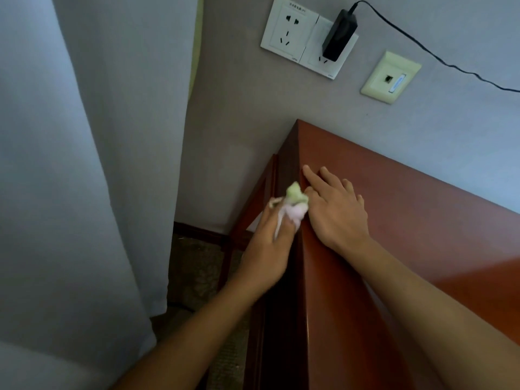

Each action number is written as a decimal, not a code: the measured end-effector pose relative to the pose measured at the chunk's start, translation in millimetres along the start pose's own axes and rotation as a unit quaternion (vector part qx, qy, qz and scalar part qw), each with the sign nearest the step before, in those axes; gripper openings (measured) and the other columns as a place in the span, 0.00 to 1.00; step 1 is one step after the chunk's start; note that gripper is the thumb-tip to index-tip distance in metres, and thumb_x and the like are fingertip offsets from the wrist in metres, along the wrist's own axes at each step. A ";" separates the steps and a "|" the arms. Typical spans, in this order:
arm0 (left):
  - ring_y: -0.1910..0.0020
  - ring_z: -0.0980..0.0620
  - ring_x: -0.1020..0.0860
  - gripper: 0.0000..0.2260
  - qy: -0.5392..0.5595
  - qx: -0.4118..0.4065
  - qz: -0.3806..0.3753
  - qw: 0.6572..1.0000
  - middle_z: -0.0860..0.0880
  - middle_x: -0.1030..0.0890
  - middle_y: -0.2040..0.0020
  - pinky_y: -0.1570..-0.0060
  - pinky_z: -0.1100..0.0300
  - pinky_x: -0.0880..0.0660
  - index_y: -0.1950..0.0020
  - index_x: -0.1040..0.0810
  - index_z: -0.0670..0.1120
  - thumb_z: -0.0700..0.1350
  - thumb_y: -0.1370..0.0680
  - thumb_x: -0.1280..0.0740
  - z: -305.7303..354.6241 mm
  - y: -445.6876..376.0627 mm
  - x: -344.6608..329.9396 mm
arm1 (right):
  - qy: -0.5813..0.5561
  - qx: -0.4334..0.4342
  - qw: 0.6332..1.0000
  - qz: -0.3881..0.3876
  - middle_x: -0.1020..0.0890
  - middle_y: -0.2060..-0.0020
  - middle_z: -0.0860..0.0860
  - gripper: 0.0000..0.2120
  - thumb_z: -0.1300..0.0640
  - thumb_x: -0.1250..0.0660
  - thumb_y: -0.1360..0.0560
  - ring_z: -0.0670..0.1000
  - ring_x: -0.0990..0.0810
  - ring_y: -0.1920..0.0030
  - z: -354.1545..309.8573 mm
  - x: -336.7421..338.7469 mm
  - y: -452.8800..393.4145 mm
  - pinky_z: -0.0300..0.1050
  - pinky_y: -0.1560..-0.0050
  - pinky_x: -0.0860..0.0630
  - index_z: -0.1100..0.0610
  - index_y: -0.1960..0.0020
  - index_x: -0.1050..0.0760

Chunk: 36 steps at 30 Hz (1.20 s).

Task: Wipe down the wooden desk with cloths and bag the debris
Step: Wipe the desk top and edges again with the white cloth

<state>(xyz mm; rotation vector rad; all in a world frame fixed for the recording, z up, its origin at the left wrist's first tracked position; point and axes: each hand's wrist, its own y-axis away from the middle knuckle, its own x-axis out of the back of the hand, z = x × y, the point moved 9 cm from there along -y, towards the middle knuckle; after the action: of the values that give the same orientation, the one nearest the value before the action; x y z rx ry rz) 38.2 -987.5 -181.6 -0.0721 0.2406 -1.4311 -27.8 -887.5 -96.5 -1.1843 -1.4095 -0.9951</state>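
The wiping step looks to be in hand, now at the left end of the wooden table (394, 220). The left hand (270, 243) grips a bunched cloth (98, 205) — green and pale pink — against the table's side edge, just below the top. The right hand (334, 209) lies flat on the tabletop, fingers spread, touching the cloth. Next probably calls for drawing the cloth along that edge — no bag shows yet.

Grey wall (281, 114), white curtain (84, 136) left, double socket (292, 35), carpet floor (197, 266).
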 end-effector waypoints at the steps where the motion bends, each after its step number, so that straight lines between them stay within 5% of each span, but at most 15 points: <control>1: 0.30 0.73 0.36 0.18 -0.004 -0.003 -0.002 1.000 0.60 0.34 0.25 0.31 0.78 0.44 0.23 0.33 0.58 0.51 0.13 0.41 -2.0 -29.8 0.7 | -0.003 0.004 1.000 0.001 0.45 0.16 0.46 0.25 0.46 0.52 0.14 0.61 0.49 0.18 -1.1 0.1 0.3 0.71 0.22 0.50 0.37 0.17 0.46; 4: 0.24 0.60 0.36 0.24 -0.015 0.026 0.004 1.000 0.54 0.33 0.23 0.26 0.66 0.41 0.20 0.32 0.47 0.55 0.15 0.40 -10.0 -126.2 -2.9 | -0.006 0.002 1.000 0.005 0.45 0.16 0.47 0.25 0.45 0.53 0.14 0.61 0.50 0.17 -2.6 1.0 1.6 0.71 0.21 0.51 0.37 0.17 0.47; 8: 0.22 0.48 0.34 0.23 -0.012 0.047 0.030 0.998 0.44 0.31 0.21 0.33 0.68 0.40 0.20 0.33 0.45 0.52 0.13 0.44 -14.6 -210.6 -2.7 | -0.012 -0.002 1.000 0.012 0.45 0.16 0.45 0.25 0.45 0.54 0.14 0.60 0.50 0.17 -3.1 1.0 1.7 0.69 0.20 0.52 0.36 0.17 0.47; 13: 0.23 0.53 0.33 0.26 0.014 0.043 0.034 0.998 0.50 0.30 0.22 0.22 0.55 0.38 0.21 0.31 0.51 0.60 0.17 0.45 -23.9 -176.3 0.8 | -0.009 -0.002 1.000 0.010 0.45 0.16 0.46 0.25 0.44 0.54 0.14 0.60 0.51 0.17 -1.8 0.1 1.2 0.69 0.20 0.52 0.37 0.17 0.48; 17: 0.26 0.64 0.32 0.23 0.028 0.008 0.006 1.000 0.58 0.30 0.24 0.28 0.67 0.38 0.22 0.31 0.58 0.60 0.17 0.43 -11.3 -96.0 -2.2 | -0.010 0.002 1.000 0.011 0.44 0.16 0.47 0.28 0.41 0.58 0.17 0.61 0.49 0.17 -5.8 1.2 3.6 0.71 0.21 0.51 0.37 0.17 0.48; 22: 0.22 0.58 0.39 0.23 -0.026 -0.002 0.000 1.000 0.48 0.33 0.20 0.31 0.70 0.42 0.20 0.33 0.47 0.53 0.14 0.41 4.4 -175.0 -9.8 | -0.006 -0.005 1.000 0.008 0.45 0.16 0.46 0.26 0.44 0.55 0.15 0.62 0.50 0.17 -4.3 0.8 2.0 0.70 0.21 0.51 0.37 0.17 0.49; 27: 0.25 0.45 0.29 0.24 -0.052 0.051 0.045 0.996 0.43 0.27 0.24 0.30 0.58 0.33 0.20 0.32 0.47 0.57 0.13 0.45 -21.7 -244.0 0.7 | -0.020 -0.011 1.000 0.005 0.46 0.16 0.45 0.26 0.44 0.54 0.15 0.60 0.51 0.17 -3.7 0.6 2.0 0.69 0.20 0.53 0.36 0.17 0.48; 31: 0.26 0.52 0.29 0.22 -0.021 0.021 0.057 0.998 0.46 0.26 0.24 0.33 0.65 0.34 0.21 0.31 0.47 0.54 0.13 0.44 -15.5 -186.6 1.5 | -0.022 -0.011 1.000 0.003 0.46 0.16 0.46 0.26 0.43 0.54 0.15 0.60 0.51 0.17 -3.9 1.3 3.9 0.69 0.20 0.53 0.37 0.17 0.48; 36: 0.22 0.65 0.38 0.24 -0.056 -0.072 0.045 0.995 0.57 0.34 0.19 0.26 0.70 0.43 0.18 0.35 0.52 0.58 0.13 0.45 -28.1 -67.0 3.6 | -0.018 -0.010 1.000 0.013 0.44 0.17 0.46 0.30 0.40 0.58 0.20 0.60 0.48 0.18 -4.8 0.9 3.0 0.71 0.21 0.50 0.36 0.18 0.48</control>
<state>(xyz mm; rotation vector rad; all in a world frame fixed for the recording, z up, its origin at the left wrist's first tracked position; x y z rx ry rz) -32.3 -997.9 -196.4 -0.2566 0.2507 -1.3149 -24.0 -891.5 -94.8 -1.2376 -1.4116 -0.9773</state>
